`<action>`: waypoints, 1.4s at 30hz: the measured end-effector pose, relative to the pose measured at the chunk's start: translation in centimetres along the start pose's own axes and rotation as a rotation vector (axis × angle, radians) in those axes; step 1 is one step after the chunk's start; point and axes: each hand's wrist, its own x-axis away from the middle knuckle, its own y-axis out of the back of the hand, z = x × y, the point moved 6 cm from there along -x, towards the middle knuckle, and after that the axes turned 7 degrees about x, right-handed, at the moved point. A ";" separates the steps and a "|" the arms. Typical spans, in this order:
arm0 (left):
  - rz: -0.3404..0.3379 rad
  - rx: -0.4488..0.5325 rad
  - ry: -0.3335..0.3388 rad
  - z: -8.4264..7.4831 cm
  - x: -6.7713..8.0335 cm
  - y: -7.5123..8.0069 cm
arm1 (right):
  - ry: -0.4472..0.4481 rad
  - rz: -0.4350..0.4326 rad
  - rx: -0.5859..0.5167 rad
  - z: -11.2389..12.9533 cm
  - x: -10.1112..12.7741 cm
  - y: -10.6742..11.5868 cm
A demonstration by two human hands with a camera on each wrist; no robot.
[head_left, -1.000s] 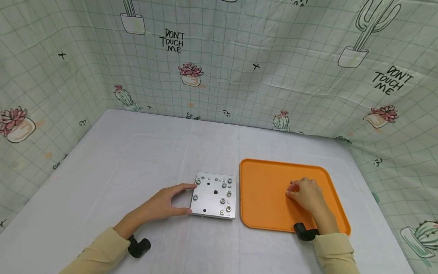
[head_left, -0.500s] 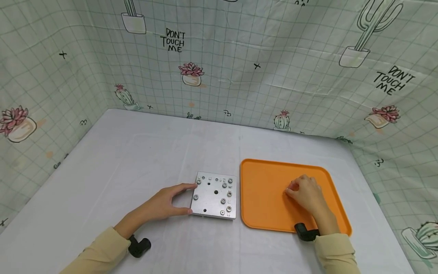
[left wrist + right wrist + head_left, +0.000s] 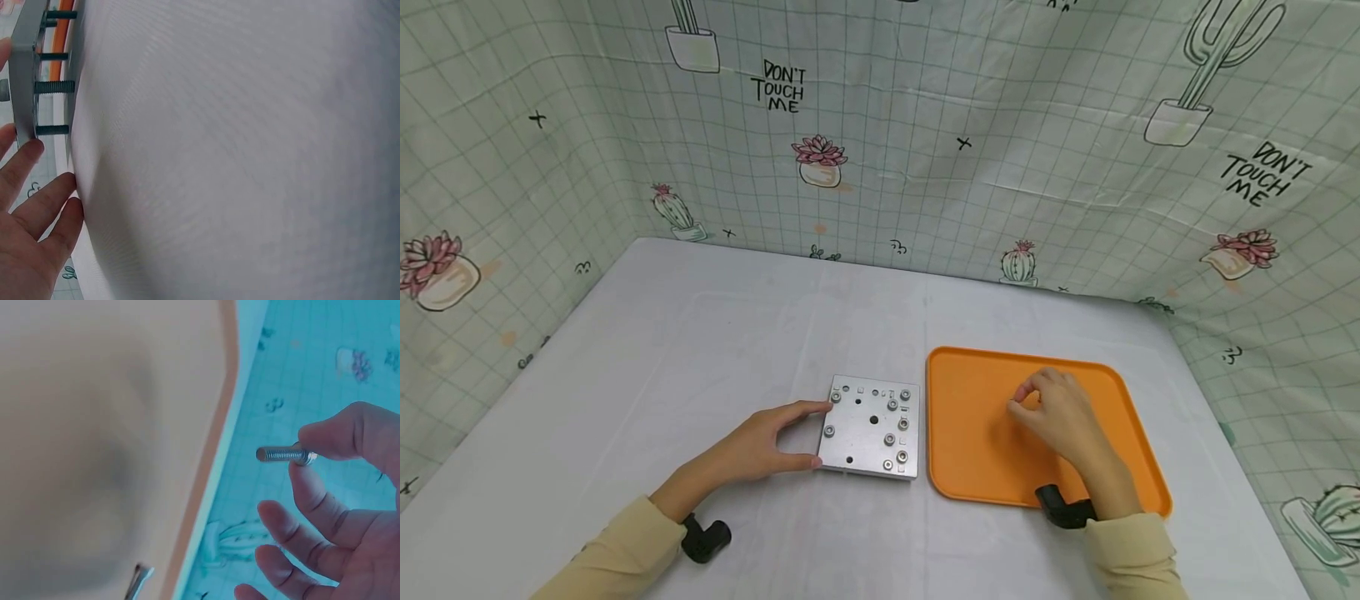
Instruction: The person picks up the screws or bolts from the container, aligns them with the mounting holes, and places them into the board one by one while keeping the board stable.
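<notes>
In the head view, a square metal plate with several holes and socket-head screws lies at the centre. Threaded screw shanks stick out of its underside in the left wrist view. My left hand holds the plate by its left side, thumb near the lower corner and a finger higher up. Between thumb and index finger, my right hand pinches a screw by its head, the threaded shank pointing outward. That hand is above the orange tray. A second screw lies on the tray in the right wrist view.
The tray sits just right of the plate, a narrow strip of white tabletop between them. A patterned cloth hangs behind the table and at both sides. Black wrist cameras are strapped below both hands.
My right hand has lifted from the tray and moved a little left and away from me, taking the screw with it. The left hand and the plate have stayed still.
</notes>
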 end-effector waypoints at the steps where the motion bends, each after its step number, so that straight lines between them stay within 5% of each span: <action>1: 0.000 0.000 0.000 0.0 0.0 0.0 | 0.010 0.000 -0.008 0.4 0.0 0.1; 18: -0.002 -0.006 0.008 0.0 -0.1 0.0 | 0.242 -0.044 -0.229 9.0 1.1 -0.3; 42: -0.010 -0.002 -0.008 -0.3 0.0 0.1 | 0.435 -0.053 -0.279 16.9 2.9 -4.8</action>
